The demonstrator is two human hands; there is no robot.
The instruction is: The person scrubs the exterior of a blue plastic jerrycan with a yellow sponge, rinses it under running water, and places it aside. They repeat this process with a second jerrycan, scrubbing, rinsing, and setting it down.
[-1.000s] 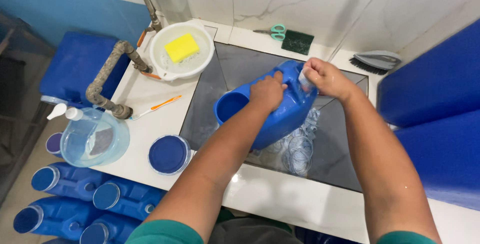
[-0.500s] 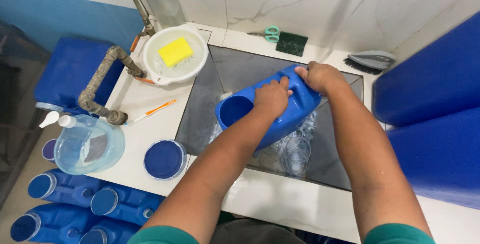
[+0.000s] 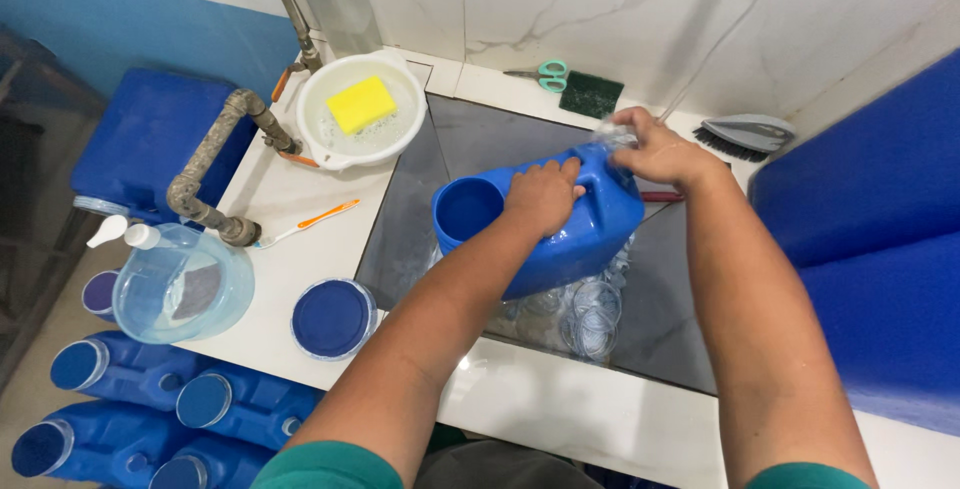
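Blue jug: a wet, glossy plastic container with a wide round mouth and a moulded handle on top, held tipped on its side over the dark sink. Its long axis runs from lower left to upper right, mouth facing left toward the white basin, base toward the tiled wall. My left hand lies flat and closed over its upper side near the handle. My right hand grips the far end, fingers curled round something thin and clear; I cannot tell what. Clear plastic rings sit in the sink beneath it. A blue lid rests on the white counter to the left, well apart. Open sink shows left of the mouth; big blue containers crowd my right.
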